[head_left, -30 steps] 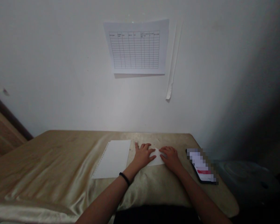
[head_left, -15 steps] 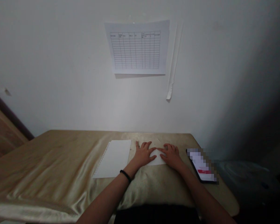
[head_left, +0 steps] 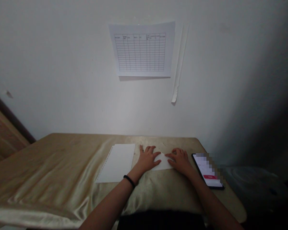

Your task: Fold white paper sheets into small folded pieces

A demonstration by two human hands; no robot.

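Note:
A small white sheet of paper (head_left: 163, 163) lies on the cloth-covered table, partly hidden under both hands. My left hand (head_left: 147, 158) rests on its left side with the fingers spread; a black band circles that wrist. On the paper's right side lies my right hand (head_left: 180, 160), its index finger and thumb stretched toward the middle and the other fingers loosely bent. Neither hand grips anything. To the left of my left hand lies a stack of white loose-leaf sheets (head_left: 117, 163), with punched holes along the left edge.
A phone (head_left: 207, 172) with a lit screen lies right of my right arm. The gold tablecloth (head_left: 62, 169) has folds at the left. On the wall hang a printed table sheet (head_left: 141, 52) and a narrow white strip (head_left: 179, 67). A wooden panel (head_left: 4, 131) stands far left.
My right hand has slid a little to the right across the paper, widening the gap between the two hands. My left hand has stayed in place.

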